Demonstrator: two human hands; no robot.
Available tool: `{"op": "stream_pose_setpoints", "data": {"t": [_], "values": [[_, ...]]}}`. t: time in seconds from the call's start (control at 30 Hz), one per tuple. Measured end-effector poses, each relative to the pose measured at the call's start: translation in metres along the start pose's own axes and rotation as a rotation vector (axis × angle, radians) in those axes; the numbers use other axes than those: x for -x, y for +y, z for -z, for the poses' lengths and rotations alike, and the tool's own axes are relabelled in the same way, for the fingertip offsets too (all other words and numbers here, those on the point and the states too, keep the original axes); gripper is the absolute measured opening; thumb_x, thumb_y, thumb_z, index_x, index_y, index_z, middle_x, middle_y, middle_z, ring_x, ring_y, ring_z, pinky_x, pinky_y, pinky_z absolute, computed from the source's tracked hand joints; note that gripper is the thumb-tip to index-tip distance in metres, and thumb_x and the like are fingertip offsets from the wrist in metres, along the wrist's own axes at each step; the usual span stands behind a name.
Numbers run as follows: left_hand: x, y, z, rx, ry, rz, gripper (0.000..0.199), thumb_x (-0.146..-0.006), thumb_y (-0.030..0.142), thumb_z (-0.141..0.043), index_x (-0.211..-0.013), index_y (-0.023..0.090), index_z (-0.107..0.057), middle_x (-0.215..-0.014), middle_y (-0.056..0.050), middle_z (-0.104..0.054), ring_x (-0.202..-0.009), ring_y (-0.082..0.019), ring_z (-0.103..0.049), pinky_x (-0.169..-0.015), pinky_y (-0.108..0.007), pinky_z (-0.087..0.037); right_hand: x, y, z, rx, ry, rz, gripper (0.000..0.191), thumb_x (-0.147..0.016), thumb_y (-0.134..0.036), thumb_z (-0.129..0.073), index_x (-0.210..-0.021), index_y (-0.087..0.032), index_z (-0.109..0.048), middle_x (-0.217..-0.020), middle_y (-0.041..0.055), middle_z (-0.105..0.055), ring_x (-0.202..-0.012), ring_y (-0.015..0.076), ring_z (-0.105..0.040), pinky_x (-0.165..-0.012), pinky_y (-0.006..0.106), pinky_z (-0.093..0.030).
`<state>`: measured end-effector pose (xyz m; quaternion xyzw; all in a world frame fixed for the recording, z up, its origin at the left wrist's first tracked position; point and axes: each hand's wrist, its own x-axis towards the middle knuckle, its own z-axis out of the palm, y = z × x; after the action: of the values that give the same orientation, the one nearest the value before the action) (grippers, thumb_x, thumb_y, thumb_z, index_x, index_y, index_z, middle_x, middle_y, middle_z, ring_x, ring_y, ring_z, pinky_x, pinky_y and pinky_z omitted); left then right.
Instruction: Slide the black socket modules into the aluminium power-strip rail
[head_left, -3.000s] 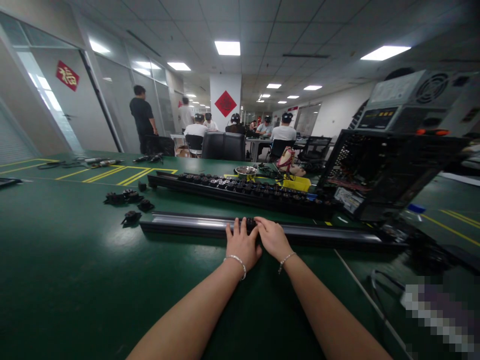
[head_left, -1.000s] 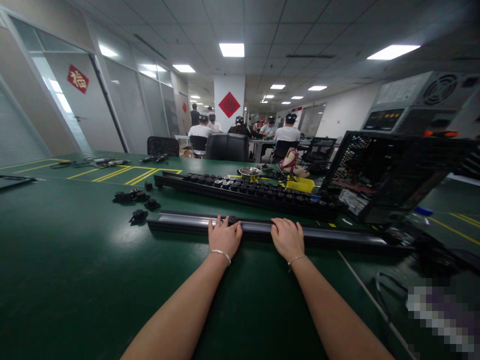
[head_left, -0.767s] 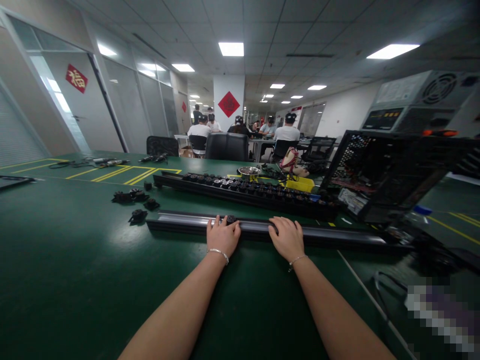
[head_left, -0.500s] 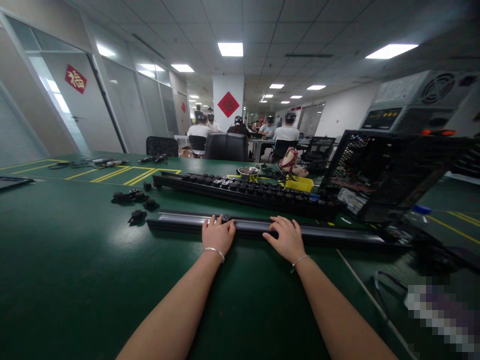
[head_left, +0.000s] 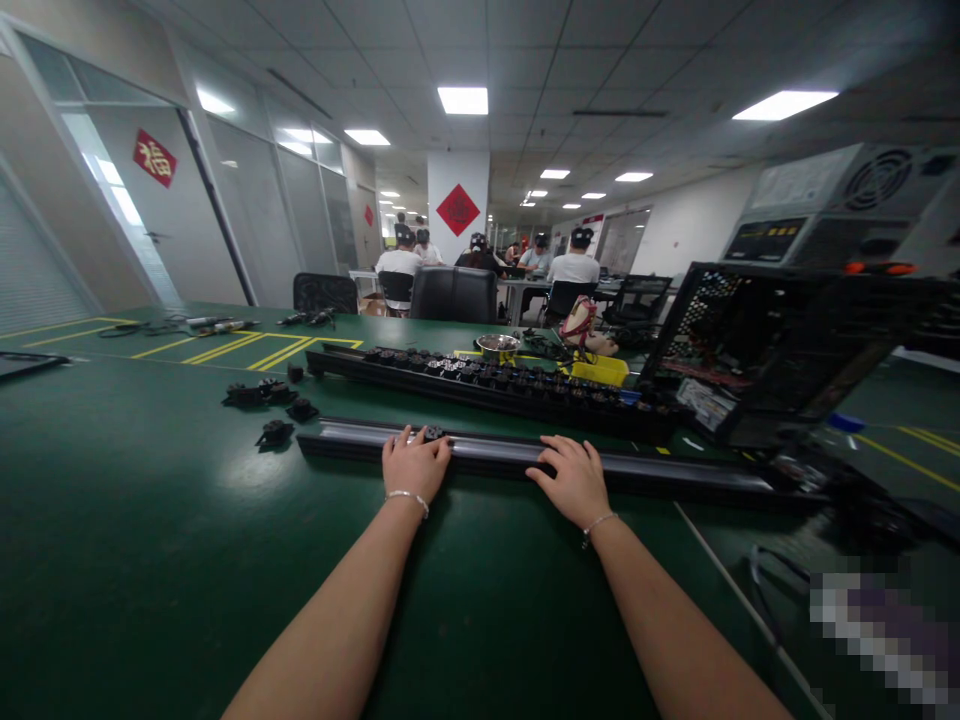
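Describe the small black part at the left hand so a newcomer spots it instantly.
On the green table, find the nearer long black rail. The small black part sits on it between thumb and fingers of the left hand. That grip separates it from parts in the farther rail and loose black parts.

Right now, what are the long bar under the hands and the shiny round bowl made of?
Long bar: probably dark-coated metal, maybe plastic; its smooth channel shines in a bright streak.
Round bowl: likely polished steel, judging by its silvery, gleaming rim.
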<state>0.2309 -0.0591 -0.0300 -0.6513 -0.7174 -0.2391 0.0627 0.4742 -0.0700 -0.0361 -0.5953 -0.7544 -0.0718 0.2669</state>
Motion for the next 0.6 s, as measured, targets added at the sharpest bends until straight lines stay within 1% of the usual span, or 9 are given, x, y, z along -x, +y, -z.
{"op": "stream_pose_setpoints", "data": {"t": [0.17,0.37,0.6], "values": [[-0.003,-0.006,-0.001,0.006,0.024,0.029,0.035,-0.083,0.044,-0.034,-0.098,0.041,-0.066,-0.118,0.002,-0.061,-0.124,-0.024,-0.040,-0.100,-0.044,-0.024,0.000,0.001,-0.001,0.001,0.005,0.004,0.022,-0.077,-0.045,-0.053,-0.075,-0.025,-0.062,-0.118,0.0005,-0.057,-0.115,0.0227,-0.043,-0.101,0.050,-0.017],[-0.006,-0.015,0.003,0.022,0.020,0.071,0.035,-0.083,0.042,-0.035,-0.097,0.040,-0.067,-0.119,0.002,-0.060,-0.124,-0.024,-0.039,-0.100,-0.045,-0.023,0.000,0.001,-0.002,0.002,0.009,-0.003,0.020,-0.076,-0.045,-0.055,-0.075,-0.025,-0.061,-0.118,-0.0005,-0.057,-0.115,0.0219,-0.043,-0.101,0.049,-0.018],[-0.008,-0.018,0.006,0.030,0.052,0.142,0.034,-0.082,0.039,-0.036,-0.093,0.040,-0.068,-0.117,0.003,-0.061,-0.122,-0.023,-0.041,-0.099,-0.046,-0.023,0.000,0.001,-0.002,0.009,0.016,0.006,0.021,-0.077,-0.045,-0.054,-0.075,-0.025,-0.061,-0.118,-0.0003,-0.057,-0.114,0.0213,-0.045,-0.101,0.049,-0.019]]}}
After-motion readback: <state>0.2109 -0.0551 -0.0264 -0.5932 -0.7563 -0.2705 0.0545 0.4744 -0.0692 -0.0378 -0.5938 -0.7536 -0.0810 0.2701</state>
